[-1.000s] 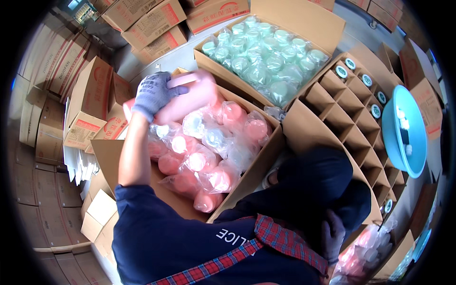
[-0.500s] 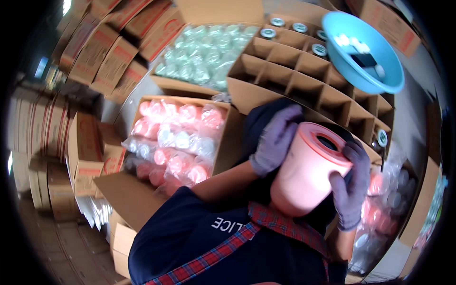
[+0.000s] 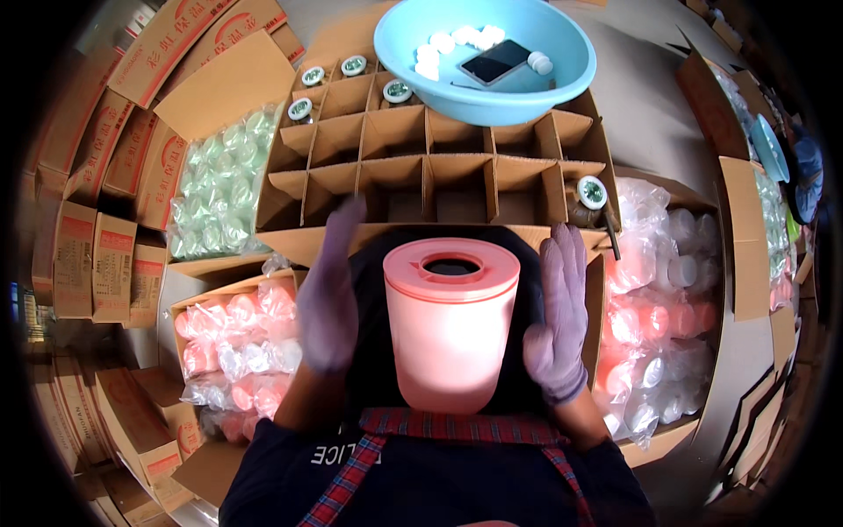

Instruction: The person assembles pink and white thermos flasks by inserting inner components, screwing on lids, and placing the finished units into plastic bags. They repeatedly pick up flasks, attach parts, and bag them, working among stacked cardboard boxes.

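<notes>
Evidently nothing is gripping the pink container (image 3: 450,342), which stands roughly upright on the near side of the divided carton (image 3: 291,246), over the person's dark lap, its round hole facing up. The gloved left hand (image 3: 332,290), a little blurred, has its fingers extended and grasps nothing; it lies toward the left of the carton's near edge, apart from the container. The gloved right hand (image 3: 559,321), at the carton's near right, is likewise released, palm turned toward the container without appearing to touch it. What bears the base is hard to see; if that is only cloth and thighs, a shifted knee or a careless nudge could tip the container against the carton or off to one side. The blue basin (image 3: 483,110) rests over the carton's far part, so a jolt there might slide it and spill its white pieces (image 3: 428,66) and dark slab (image 3: 497,61). A lidded jar (image 3: 591,193) in the carton's near right cell looks vulnerable too, should the right hand swing wide.
</notes>
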Action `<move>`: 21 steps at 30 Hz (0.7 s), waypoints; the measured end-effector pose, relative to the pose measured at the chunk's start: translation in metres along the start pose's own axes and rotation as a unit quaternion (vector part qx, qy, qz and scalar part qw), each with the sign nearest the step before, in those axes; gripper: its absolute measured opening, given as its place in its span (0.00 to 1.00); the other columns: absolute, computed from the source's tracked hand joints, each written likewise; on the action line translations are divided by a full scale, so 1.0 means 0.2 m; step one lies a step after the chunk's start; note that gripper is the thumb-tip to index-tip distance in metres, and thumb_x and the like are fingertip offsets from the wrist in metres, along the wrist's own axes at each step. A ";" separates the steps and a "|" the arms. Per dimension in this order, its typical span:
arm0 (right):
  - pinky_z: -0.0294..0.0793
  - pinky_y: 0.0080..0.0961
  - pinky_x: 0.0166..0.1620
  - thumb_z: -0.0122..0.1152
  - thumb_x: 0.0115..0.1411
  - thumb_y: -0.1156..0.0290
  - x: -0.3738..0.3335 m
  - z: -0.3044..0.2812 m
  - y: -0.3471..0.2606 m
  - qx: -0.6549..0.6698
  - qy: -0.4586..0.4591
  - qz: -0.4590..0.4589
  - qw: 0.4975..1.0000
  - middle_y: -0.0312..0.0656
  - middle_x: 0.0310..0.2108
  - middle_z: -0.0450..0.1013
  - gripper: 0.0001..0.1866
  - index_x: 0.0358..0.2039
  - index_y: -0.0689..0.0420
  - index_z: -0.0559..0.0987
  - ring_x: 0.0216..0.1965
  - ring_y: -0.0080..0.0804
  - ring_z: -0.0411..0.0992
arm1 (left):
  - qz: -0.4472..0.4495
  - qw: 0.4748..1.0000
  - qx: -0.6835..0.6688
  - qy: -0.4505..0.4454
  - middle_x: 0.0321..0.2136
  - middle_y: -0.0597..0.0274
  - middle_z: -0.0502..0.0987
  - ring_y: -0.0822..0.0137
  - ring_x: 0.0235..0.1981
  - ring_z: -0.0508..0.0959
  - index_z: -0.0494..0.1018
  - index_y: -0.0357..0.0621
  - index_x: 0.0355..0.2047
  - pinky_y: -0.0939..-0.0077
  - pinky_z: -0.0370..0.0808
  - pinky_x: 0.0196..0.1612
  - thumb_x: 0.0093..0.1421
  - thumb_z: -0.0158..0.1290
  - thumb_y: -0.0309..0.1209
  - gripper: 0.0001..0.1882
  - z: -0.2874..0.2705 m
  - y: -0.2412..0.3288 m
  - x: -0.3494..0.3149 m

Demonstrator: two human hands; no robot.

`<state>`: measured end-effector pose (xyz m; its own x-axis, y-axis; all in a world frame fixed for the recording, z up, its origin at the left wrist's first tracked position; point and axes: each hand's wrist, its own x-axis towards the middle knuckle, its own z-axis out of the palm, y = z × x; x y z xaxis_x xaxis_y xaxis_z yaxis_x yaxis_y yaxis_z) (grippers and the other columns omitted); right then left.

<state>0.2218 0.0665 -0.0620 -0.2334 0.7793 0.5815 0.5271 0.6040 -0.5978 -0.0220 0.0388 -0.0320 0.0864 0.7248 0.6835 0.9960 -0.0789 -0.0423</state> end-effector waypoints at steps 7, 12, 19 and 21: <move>0.54 0.51 0.68 0.47 0.67 0.59 -0.04 0.07 0.07 0.032 -0.035 0.068 0.997 0.64 0.62 0.63 0.30 0.61 0.70 0.68 0.66 0.65 0.58 | -0.184 0.818 -0.473 -0.271 0.59 0.43 0.69 0.50 0.63 0.68 0.59 0.31 0.65 0.62 0.57 0.69 0.74 0.32 0.51 0.35 0.02 -0.07 -0.06; 0.55 0.37 0.69 0.48 0.69 0.51 0.01 0.21 0.13 0.460 -0.050 0.191 0.866 0.61 0.64 0.61 0.37 0.65 0.70 0.61 0.67 0.54 0.59 | 0.079 0.738 -0.657 -0.134 0.62 0.39 0.66 0.40 0.67 0.61 0.61 0.31 0.65 0.50 0.51 0.69 0.62 0.53 0.57 0.44 0.02 -0.14 0.04; 0.73 0.42 0.46 0.43 0.71 0.53 0.63 0.31 0.19 0.237 -0.208 0.179 0.932 0.53 0.41 0.77 0.25 0.52 0.63 0.74 0.41 0.55 0.75 | -0.234 0.474 -0.788 -0.318 0.62 0.54 0.67 0.64 0.61 0.70 0.59 0.33 0.67 0.69 0.66 0.63 0.63 0.58 0.34 0.36 0.31 -0.16 0.28; 0.73 0.41 0.46 0.49 0.69 0.55 0.71 0.36 0.23 0.139 -0.149 0.189 0.961 0.53 0.41 0.77 0.24 0.53 0.63 0.73 0.41 0.55 0.75 | -0.255 0.405 -0.813 -0.330 0.58 0.54 0.72 0.64 0.57 0.73 0.61 0.32 0.64 0.70 0.69 0.61 0.65 0.55 0.33 0.31 0.33 -0.16 0.32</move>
<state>0.1541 0.2161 -0.0463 -0.3134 0.9400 0.1346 0.3907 0.2569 -0.8840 -0.0476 0.1339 -0.0351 0.4016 0.9134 -0.0665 -0.3988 0.2398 0.8852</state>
